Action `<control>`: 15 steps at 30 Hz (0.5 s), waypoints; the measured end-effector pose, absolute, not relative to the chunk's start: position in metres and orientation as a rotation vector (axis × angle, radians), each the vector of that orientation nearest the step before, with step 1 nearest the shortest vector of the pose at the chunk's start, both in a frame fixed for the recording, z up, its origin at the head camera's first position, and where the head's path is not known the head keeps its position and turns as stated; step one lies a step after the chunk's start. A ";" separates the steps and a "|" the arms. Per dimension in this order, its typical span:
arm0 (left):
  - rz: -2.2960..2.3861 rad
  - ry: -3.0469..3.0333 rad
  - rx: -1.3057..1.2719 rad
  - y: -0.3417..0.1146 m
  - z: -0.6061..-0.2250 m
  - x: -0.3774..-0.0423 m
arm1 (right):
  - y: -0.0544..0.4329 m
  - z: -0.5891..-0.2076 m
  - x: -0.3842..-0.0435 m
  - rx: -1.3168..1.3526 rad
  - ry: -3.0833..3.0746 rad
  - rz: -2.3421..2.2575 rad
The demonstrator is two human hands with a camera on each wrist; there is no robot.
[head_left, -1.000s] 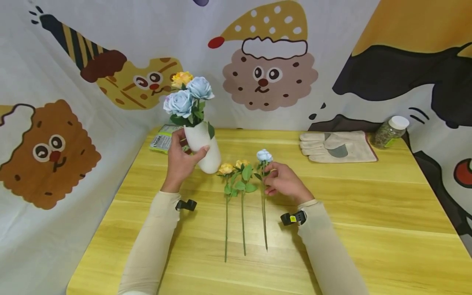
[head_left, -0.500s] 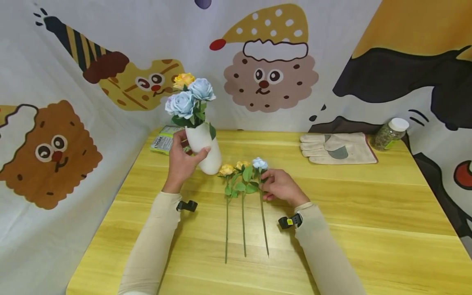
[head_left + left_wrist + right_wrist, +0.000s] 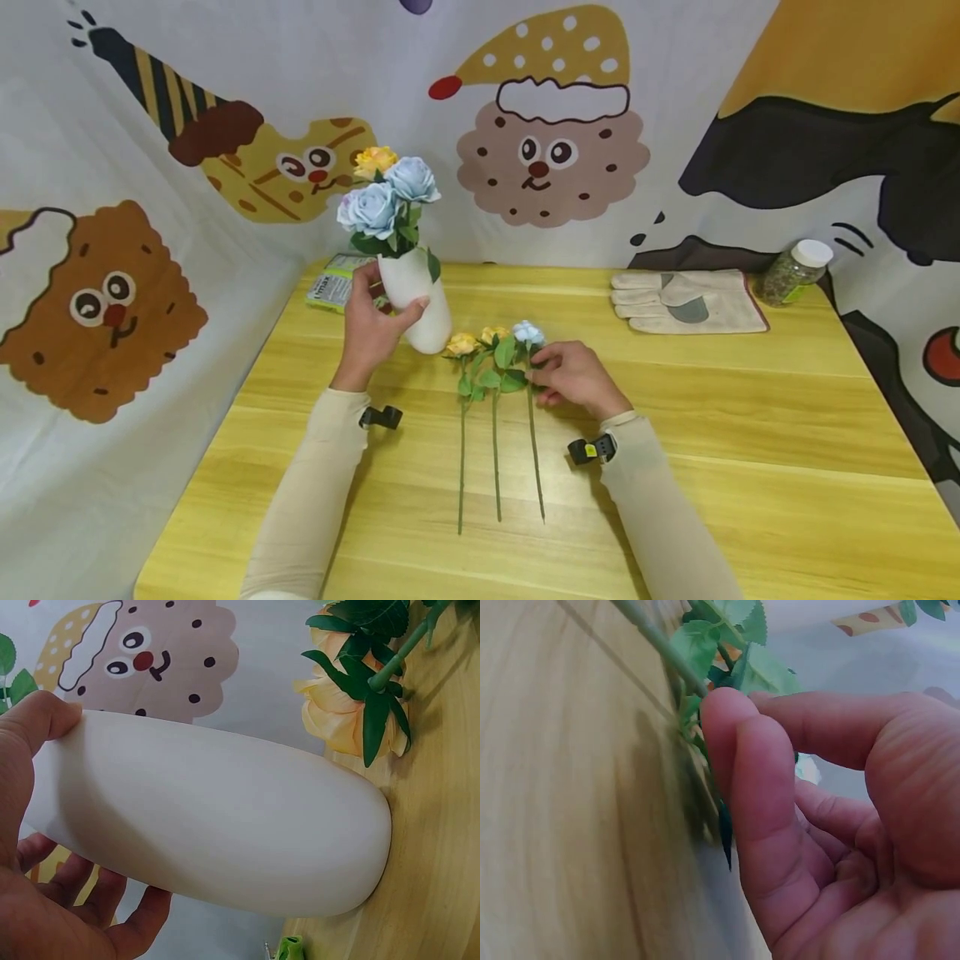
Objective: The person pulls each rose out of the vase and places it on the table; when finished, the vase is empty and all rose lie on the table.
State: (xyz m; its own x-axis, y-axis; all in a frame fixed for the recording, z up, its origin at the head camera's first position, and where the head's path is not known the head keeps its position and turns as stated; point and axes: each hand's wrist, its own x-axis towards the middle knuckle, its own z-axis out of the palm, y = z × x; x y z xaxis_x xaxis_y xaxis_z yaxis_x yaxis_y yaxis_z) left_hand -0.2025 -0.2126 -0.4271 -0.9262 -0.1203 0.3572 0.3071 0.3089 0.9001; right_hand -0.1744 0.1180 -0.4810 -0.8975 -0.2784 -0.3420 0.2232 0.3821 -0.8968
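Observation:
My left hand (image 3: 372,333) grips a white vase (image 3: 426,321) around its upper part, thumb on the near side. The left wrist view shows the vase's base (image 3: 367,847) at the tabletop. Two blue roses (image 3: 370,210) and a yellow rose (image 3: 375,161) stand in it, leaning up and left. To the right of the vase, my right hand (image 3: 576,379) pinches the stem of a single blue rose (image 3: 528,332) just below its bloom. This stem (image 3: 656,641) runs up to the fingertips in the right wrist view. Beside it lie two yellow roses (image 3: 462,344) with long green stems.
Behind my left hand lies a grey-green packet (image 3: 330,287). A work glove (image 3: 690,302) and a white-lidded jar (image 3: 795,273) sit at the back right of the wooden table (image 3: 750,467). A printed cloth (image 3: 420,83) hangs behind.
The blue rose in my right hand has come down and left, closer to the yellow roses, mostly in the first half second. My left hand keeps holding the vase in place.

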 end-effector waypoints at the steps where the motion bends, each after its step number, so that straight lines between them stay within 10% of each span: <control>1: -1.650 -2.225 -0.168 -0.212 -0.427 -0.203 | 0.119 -0.480 -0.174 -0.048 2.222 -1.525; 15: -1.632 -2.246 -0.150 -0.213 -0.427 -0.203 | 0.113 -0.459 -0.181 -0.225 2.483 -1.469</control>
State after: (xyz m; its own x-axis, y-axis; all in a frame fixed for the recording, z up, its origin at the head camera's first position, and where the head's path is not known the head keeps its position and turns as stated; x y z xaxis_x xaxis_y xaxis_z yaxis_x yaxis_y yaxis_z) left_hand -0.2035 -0.2126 -0.4268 -0.9298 -0.1231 0.3469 0.2919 0.3275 0.8986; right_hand -0.1808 0.1125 -0.4588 -0.9575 -0.2558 -0.1329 -0.0067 0.4806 -0.8769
